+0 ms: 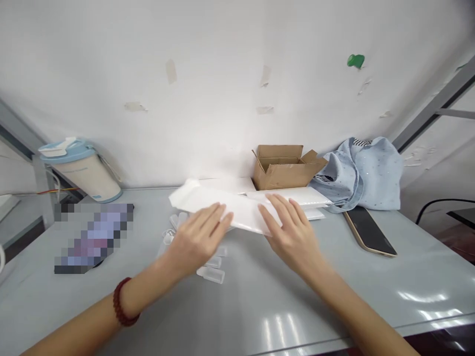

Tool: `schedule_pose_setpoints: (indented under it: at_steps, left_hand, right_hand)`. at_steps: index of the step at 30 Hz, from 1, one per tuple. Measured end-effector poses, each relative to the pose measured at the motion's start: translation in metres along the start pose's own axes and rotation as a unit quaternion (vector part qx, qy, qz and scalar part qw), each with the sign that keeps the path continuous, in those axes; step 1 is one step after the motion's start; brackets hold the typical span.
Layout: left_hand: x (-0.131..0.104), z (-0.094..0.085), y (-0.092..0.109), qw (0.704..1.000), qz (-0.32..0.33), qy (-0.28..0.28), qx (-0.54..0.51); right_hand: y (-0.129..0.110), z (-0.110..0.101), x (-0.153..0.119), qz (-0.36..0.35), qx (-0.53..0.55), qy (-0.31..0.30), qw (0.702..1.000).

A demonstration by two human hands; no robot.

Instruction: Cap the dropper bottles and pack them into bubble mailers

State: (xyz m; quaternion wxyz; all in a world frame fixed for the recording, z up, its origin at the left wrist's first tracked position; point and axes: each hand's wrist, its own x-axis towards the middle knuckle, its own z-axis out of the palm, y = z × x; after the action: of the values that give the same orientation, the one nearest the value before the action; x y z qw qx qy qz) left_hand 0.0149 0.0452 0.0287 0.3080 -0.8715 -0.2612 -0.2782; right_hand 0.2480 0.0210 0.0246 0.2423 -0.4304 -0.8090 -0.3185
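Note:
A flat white plastic packet (226, 203) lies across both hands, its left end slightly raised and crumpled. My left hand (200, 235) grips its near edge left of the middle, fingers together on top. On the right end, my right hand (291, 230) holds the packet with fingers over it and thumb towards the near side. What is inside the packet, if anything, is hidden. Several small clear plastic pieces (212, 274) lie on the table beneath and beside my left hand. Behind my right hand are more white packets (315, 197), stacked flat.
An open cardboard box (289, 176) stands against the wall, next to a light blue cloth bag (378, 173). A phone (371, 232) lies in front of the bag. At the left are a cream tumbler (85, 173) and a blurred-out device (98, 237) on the grey table (230, 316).

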Motion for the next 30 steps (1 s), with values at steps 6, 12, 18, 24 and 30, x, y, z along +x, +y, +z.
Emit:
schedule_pose_setpoints:
  at_steps: [6,12,18,24,30]
  left_hand:
    - [-0.022,-0.008,0.018,0.998,0.043,0.023,-0.045]
    - [-0.030,-0.007,-0.009,0.975,-0.195,0.016,-0.107]
    - [-0.030,-0.019,-0.049,0.654,-0.606,-0.108,-0.440]
    - [-0.031,-0.025,-0.046,0.425,-0.645,-0.157,-0.616]
    - [-0.024,-0.023,-0.018,0.417,-0.543,-0.233,-0.691]
  right_hand:
    - [-0.037,-0.010,-0.006,0.013,-0.044,-0.092,0.995]
    - [-0.031,0.001,-0.007,0.031,-0.023,-0.132,0.990]
    - [-0.033,0.001,-0.005,0.065,-0.003,-0.116,0.991]
    - [-0.040,-0.003,-0.005,0.057,0.051,-0.160,0.984]
    - [-0.049,-0.012,-0.006,-0.002,0.161,-0.218,0.963]
